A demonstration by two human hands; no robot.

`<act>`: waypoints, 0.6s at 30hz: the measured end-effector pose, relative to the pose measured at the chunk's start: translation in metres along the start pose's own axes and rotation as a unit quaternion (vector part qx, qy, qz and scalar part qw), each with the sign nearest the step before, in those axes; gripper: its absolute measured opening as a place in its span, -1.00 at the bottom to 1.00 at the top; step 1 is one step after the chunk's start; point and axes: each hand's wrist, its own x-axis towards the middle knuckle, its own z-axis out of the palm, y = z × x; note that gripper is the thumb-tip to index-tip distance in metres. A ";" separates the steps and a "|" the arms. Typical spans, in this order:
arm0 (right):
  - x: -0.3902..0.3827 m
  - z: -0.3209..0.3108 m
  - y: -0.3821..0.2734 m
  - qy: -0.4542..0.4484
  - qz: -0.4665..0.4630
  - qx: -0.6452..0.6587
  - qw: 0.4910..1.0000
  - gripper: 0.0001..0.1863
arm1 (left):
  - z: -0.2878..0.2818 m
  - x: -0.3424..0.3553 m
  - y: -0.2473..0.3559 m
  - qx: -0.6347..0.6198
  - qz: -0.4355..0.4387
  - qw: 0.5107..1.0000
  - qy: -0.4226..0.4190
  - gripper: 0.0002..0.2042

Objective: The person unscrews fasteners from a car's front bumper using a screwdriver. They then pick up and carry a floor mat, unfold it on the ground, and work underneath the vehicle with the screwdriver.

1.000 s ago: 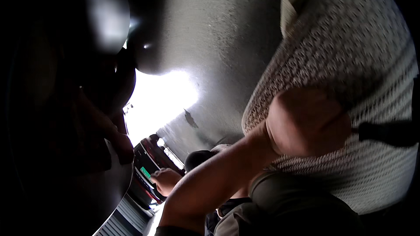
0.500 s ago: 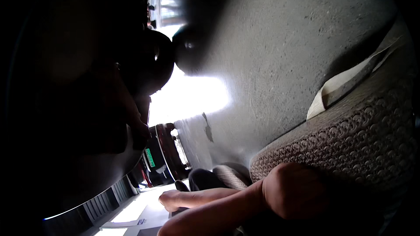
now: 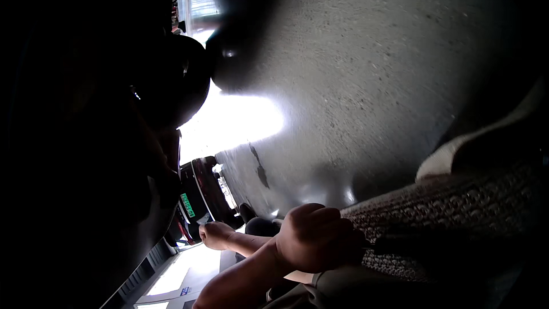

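Observation:
My left hand (image 3: 314, 237), on an arm coming in from the lower left, is closed in a fist beside a quilted, textured mat (image 3: 452, 203). Deep shadow lies at the little-finger side, where a dark thin shape may stick out; what it is, I cannot make out. Farther off, my right hand (image 3: 216, 234) is curled closed, its forearm passing behind the left one toward an olive sleeve. Whether it holds anything is hidden.
Speckled grey floor (image 3: 354, 80) spreads along the right. A pale strap (image 3: 452, 151) runs from the mat's edge. Round black shapes (image 3: 183, 80) and a dark mass fill the left. Beyond stands a dark car (image 3: 203, 191) with a green plate (image 3: 187, 205), beside bright glare.
The view has shifted, moving the background slightly left. My left fist has moved left off the mat's dark end, and my right hand has risen. The strap appears more blurred.

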 end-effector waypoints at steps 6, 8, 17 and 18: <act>0.017 -0.036 0.040 0.147 0.050 0.170 0.973 -0.84 | 0.026 -0.014 -0.026 0.011 -0.015 1.000 -0.017 -0.74; 0.030 -0.038 0.023 0.175 0.024 0.253 0.951 -0.84 | 0.009 -0.019 -0.017 -0.009 -0.059 0.996 -0.066 -0.83; 0.052 -0.099 0.014 0.314 -0.083 0.501 0.802 -0.83 | -0.006 -0.046 -0.041 -0.508 -0.337 0.776 0.164 -0.84; 0.057 -0.106 0.009 0.326 -0.116 0.515 0.784 -0.84 | -0.016 -0.045 -0.040 -0.588 -0.386 0.684 0.193 -0.80</act>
